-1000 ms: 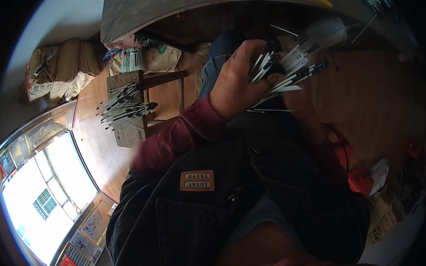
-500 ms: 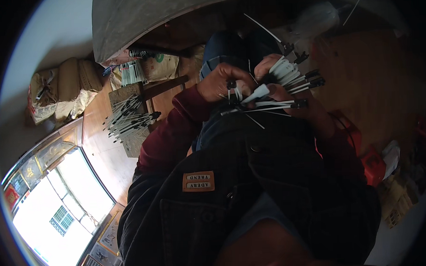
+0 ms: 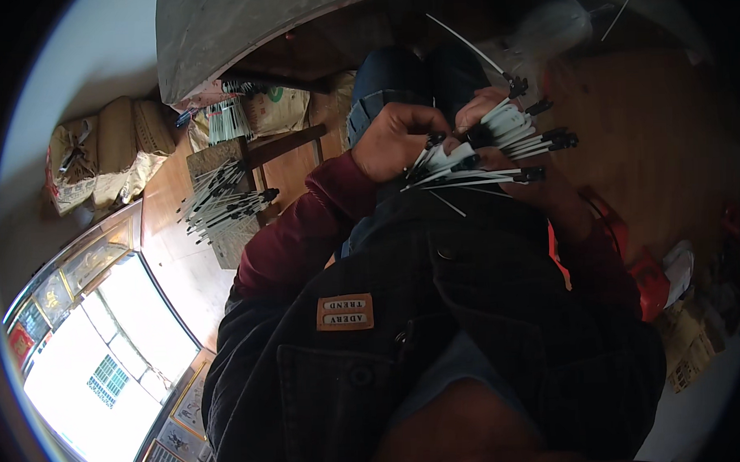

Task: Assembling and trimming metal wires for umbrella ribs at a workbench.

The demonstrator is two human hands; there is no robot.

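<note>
the person is holding a fanned bundle of white rods with black tips over the lap, the left hand pinching at the bundle's near ends and the right hand clamping around the middle. a second pile of rods is lying on the small wooden bench to the left. the fan is splaying loosely, so i'd judge a few rods could be slipping out onto the floor if the grip is easing

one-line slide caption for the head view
Both hands, left hand and right hand, grip a bundle of white black-tipped sticks above a dark denim jacket.
</note>
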